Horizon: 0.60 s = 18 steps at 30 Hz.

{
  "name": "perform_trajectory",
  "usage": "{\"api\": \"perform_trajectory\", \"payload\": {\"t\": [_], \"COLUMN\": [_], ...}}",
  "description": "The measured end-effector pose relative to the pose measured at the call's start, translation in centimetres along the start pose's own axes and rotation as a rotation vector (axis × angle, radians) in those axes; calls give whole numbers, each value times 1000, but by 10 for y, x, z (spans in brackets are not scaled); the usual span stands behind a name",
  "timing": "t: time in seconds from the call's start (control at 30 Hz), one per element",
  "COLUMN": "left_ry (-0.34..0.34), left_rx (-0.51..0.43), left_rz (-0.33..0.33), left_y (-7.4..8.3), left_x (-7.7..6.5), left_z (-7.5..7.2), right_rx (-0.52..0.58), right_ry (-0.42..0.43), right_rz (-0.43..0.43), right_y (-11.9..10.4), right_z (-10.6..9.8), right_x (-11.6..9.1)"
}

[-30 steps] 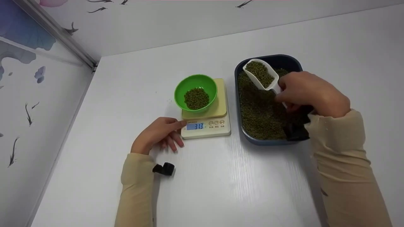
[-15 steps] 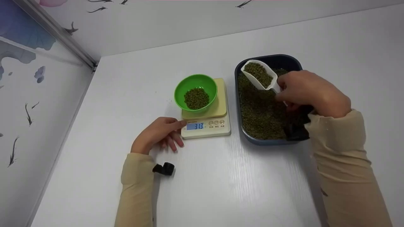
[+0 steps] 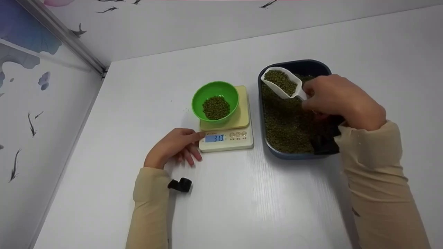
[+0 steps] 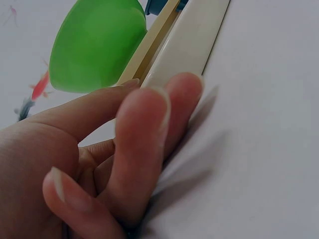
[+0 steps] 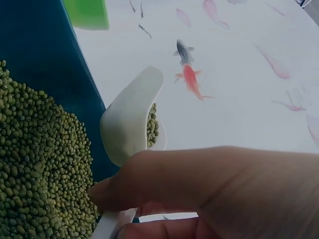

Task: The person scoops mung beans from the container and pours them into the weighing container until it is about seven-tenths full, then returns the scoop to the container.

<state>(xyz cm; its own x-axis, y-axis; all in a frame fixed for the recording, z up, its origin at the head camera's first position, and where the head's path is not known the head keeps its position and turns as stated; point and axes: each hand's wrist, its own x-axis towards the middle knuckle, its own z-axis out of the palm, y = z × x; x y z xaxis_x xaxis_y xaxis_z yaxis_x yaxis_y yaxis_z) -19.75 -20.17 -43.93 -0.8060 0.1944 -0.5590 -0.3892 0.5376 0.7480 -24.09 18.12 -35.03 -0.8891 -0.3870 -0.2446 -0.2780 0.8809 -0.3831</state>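
Observation:
My right hand (image 3: 337, 97) grips the handle of a white scoop (image 3: 298, 92), held over the dark blue tub (image 3: 294, 156). Green mung beans (image 3: 279, 80) fill the scoop's bowl, and more beans (image 5: 45, 164) lie in the tub. The scoop (image 5: 130, 112) appears tilted in the right wrist view. A kitchen scale (image 3: 226, 145) reads 313 on its display. On its platform sits a green bowl (image 3: 199, 100) with some beans inside. My left hand (image 3: 176, 145) rests at the scale's left front corner, thumb on its edge, fingers extended beside it.
The white table (image 3: 225, 200) holds the scale left of the tub, with a narrow gap between them. A patterned wall panel (image 3: 31, 114) stands along the left, and another wall (image 3: 193, 24) runs behind the table.
My right hand has shifted the loaded scoop slightly left, toward the tub's left rim. The left hand, bowl and scale reading stay the same.

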Motion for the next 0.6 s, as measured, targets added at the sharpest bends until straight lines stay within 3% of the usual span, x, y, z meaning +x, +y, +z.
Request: {"api": "perform_trajectory", "payload": {"t": [0.33,0.6], "left_ry": [2,4], "left_rx": [-15,4], "left_rz": [-2,-3], "left_y": [1,3], "left_x": [-1,0], "left_z": [1,2], "right_rx": [5,-35], "right_ry": [25,141], "right_rz": [8,-8], "right_y": [-7,-12], "right_z": [-1,-2], "right_x": [-1,-4]}}
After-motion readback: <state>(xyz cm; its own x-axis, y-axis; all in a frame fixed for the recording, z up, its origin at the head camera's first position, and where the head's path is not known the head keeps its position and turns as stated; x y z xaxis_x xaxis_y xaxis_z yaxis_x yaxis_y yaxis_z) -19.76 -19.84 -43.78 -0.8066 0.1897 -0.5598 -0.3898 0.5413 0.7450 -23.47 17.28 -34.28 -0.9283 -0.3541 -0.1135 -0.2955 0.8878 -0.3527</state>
